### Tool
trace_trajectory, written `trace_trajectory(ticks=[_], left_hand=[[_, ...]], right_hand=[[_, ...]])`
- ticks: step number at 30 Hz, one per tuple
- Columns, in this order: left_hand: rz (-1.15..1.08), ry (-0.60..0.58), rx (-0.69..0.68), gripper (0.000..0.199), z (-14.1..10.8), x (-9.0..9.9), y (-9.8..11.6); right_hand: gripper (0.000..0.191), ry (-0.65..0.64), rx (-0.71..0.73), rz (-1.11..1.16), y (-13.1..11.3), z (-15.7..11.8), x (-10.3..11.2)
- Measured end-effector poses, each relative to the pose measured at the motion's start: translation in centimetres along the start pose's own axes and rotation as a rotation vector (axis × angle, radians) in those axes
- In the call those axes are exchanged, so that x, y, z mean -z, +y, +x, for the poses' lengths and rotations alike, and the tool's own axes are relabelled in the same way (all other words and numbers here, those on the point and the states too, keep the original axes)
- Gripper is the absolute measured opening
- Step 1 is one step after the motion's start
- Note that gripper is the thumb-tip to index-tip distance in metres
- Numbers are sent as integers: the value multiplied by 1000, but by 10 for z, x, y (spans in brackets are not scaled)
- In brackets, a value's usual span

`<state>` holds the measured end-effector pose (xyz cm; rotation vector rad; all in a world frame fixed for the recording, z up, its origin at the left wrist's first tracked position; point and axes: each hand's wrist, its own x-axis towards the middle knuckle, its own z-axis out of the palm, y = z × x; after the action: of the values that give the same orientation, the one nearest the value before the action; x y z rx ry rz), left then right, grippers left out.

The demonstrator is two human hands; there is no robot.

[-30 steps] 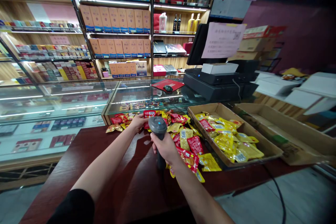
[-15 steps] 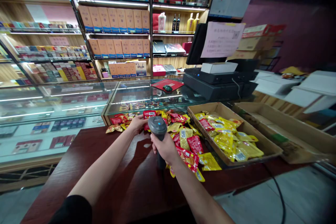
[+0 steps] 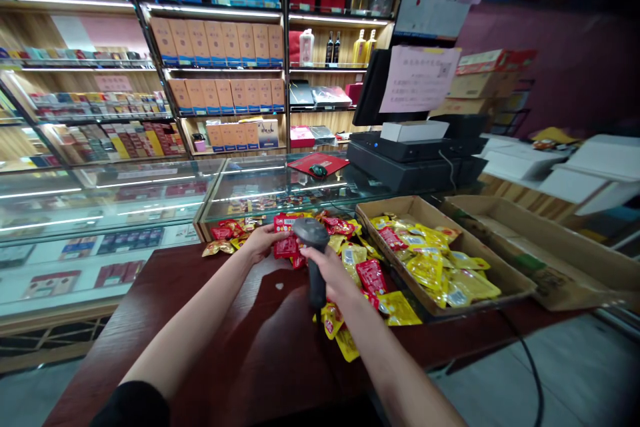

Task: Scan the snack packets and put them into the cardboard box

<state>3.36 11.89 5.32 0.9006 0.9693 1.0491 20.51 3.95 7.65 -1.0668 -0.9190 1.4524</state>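
Observation:
My left hand pinches the left edge of a red packet at the near side of a pile of red and yellow snack packets. Wrapped round the handle of a dark grey handheld scanner is my right hand. The scanner's head is just right of the red packet and covers part of the pile. Beside my right wrist lie yellow packets on the dark red wooden counter.
A cardboard tray of yellow packets stands to the right, with another cardboard tray beyond it. Behind the pile are a glass display case, a red mat and a monitor. A black cable hangs at the lower right.
My right hand and the scanner have moved right and tilted. More of the red packet at my left hand now shows. Yellow packets near my right wrist have shifted towards me.

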Motion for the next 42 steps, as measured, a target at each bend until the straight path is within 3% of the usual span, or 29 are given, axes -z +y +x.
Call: trace_trajectory(ticks=[2, 5, 11, 16, 19, 23, 29, 33, 35, 37, 42], left_hand=[[-23, -44, 63, 33, -6, 2, 1], [-50, -59, 152, 25, -13, 6, 2], [-104, -60, 250, 19, -21, 2, 15], [-130, -104, 356, 11, -16, -25, 39], [-149, -166, 380, 15, -2, -58, 47], [-140, -248, 421, 25, 30, -121, 44], [-58, -420, 445, 46, 85, -232, 20], [2, -417, 474, 61, 107, -276, 1], [1, -418, 485, 63, 110, -279, -6], [-20, -419, 488, 61, 106, -271, -9], [-93, -356, 456, 48, 81, -209, -1]], right_hand=[[18, -121, -235, 144, -7, 14, 12], [20, -291, -402, 314, -15, 31, 25], [19, -364, -509, 381, -29, 41, 37], [18, -338, -472, 412, -54, 41, 67], [20, -281, -424, 418, -74, 41, 100], [21, -174, -332, 395, -101, 39, 153], [23, 88, -200, 338, -138, 33, 235], [22, 279, -111, 299, -148, 27, 280], [23, 317, -107, 319, -147, 23, 289], [25, 296, -122, 366, -143, 21, 289], [27, 177, -187, 415, -125, 28, 248]])
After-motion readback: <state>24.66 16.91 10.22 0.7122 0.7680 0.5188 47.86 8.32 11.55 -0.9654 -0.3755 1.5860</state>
